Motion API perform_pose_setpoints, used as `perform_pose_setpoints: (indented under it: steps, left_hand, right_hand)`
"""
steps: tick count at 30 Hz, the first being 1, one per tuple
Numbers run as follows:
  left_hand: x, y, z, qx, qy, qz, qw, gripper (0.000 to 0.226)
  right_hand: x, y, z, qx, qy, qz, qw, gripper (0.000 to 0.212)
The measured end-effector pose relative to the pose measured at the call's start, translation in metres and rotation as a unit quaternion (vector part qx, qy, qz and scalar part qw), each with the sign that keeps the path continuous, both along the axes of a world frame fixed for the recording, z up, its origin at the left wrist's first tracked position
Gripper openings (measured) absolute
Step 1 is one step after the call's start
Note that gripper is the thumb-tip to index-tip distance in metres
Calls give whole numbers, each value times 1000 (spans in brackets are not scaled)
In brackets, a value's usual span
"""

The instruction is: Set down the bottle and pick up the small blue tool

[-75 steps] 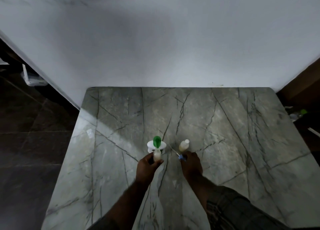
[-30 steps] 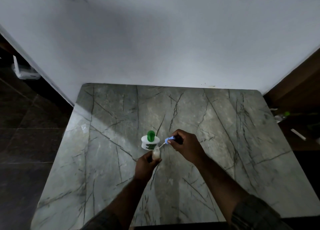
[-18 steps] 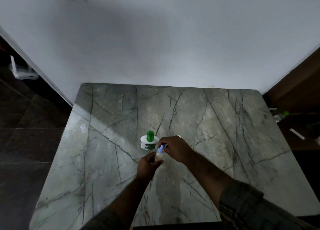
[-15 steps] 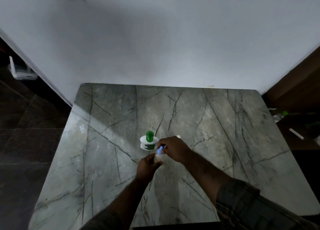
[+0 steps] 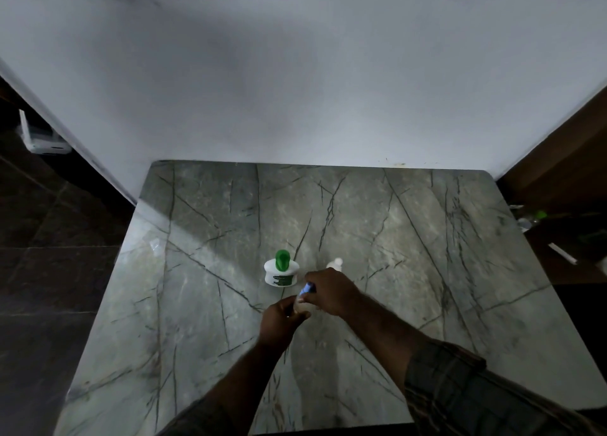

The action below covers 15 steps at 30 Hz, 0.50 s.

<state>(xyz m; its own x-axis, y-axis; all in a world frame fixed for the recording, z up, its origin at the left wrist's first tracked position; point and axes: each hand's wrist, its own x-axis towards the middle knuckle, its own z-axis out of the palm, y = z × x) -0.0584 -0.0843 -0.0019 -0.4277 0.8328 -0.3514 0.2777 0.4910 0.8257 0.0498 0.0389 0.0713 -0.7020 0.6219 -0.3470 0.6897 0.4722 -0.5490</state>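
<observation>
Grey marble with dark veins covers the table (image 5: 410,238), which is pushed up against a plain white wall (image 5: 295,74), with dark floor tiles (image 5: 49,271) to the left. Near the middle of the tabletop, the left hand (image 5: 279,320) curls its fingers around a small pale bottle (image 5: 301,307), holding it just above or on the surface (which of the two I cannot tell, since the hand hides the bottom). The right hand (image 5: 330,291) comes in from the right and sits over the top of that bottle, its fingertips pinching a small blue cap (image 5: 306,288) right at the bottle's neck. Both hands touch or nearly touch each other there. Just behind the left hand stands a squat white jar with a green top (image 5: 281,268), upright and close to the hands but apart from them. A second pale bottle (image 5: 335,264) peeks out behind the right hand, mostly hidden by the knuckles. A checked sleeve (image 5: 476,393) covers the right forearm at the lower edge. At the far left, beyond the wall's edge, a white box-like object (image 5: 42,140) sits on the floor.
</observation>
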Motion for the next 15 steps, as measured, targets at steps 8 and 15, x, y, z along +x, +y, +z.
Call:
perform_pose_setpoints:
  steps: [8,15]
  left_hand:
    - [7,4,1,0,3,-12,1000,26]
    - [11,2,1,7,21,-44,999,28]
  right_hand:
    - [11,-3,2,19,-13,49,999,31]
    - [18,-3,3,58,-60,-11,996,44]
